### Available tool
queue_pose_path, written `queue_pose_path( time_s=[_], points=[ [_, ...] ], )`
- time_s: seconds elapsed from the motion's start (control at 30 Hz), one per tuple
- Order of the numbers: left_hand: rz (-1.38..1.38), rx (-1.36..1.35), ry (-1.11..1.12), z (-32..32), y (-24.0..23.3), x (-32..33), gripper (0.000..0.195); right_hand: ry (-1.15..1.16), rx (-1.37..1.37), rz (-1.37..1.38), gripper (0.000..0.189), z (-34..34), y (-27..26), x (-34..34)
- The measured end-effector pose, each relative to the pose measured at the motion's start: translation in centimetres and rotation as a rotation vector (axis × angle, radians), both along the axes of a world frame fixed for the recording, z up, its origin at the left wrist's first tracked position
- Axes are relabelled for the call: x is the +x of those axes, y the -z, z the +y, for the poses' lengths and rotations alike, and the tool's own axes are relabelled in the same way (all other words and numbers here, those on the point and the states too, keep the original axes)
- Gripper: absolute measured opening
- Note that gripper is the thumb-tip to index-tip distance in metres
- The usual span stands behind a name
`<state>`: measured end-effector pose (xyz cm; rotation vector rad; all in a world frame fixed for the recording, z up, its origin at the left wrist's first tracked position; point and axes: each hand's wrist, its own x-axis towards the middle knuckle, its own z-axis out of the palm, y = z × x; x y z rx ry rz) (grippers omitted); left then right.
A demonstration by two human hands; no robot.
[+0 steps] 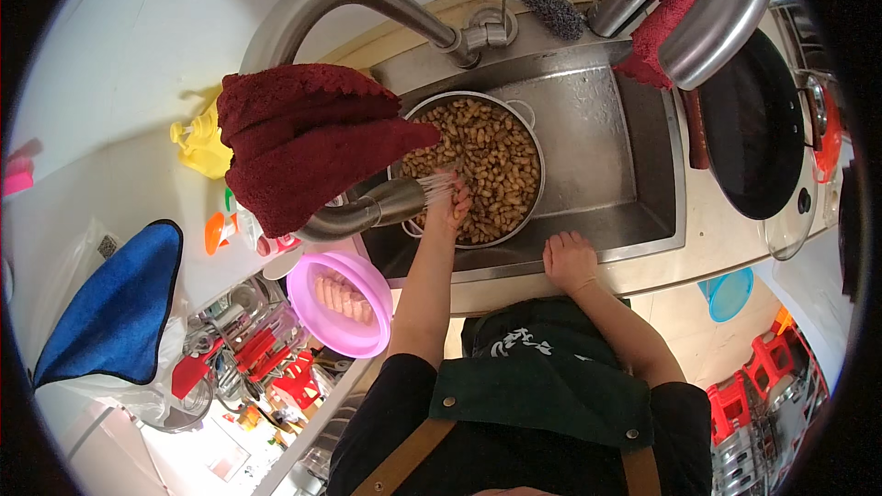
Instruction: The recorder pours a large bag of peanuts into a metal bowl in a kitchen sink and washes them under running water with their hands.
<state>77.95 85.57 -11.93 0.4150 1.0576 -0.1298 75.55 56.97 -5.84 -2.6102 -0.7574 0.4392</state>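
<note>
A round metal pot (542, 172) stands in the left part of the stainless steel sink, heaped with peanuts in their shells (493, 158). My left hand (456, 205) reaches into it, at the surface of the peanuts. Thin streams of water (435, 187) run onto that hand from the faucet spout (401, 201). Its fingers look bent, and whether they hold any peanuts is unclear. My right hand (570, 263) rests on the sink's front rim (620, 252), its fingers together and curled, with nothing seen in it.
A dark red towel (310, 141) drapes over the faucet, covering part of the pot. On the left are a pink basin (300, 289) with pale food inside, a yellow pump bottle (207, 138) and a blue cloth (117, 310). A black pan (747, 131) lies right of the sink (586, 124).
</note>
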Motion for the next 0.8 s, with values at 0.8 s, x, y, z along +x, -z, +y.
queue_pose_path(
  time_s=[0.8],
  points=[
    [0.263, 1.709, 1.412, 0.2, 2.8, 2.6, 0.051, 0.000, -0.031, 0.008, 0.020, 0.0, -0.3, 0.2]
  ],
)
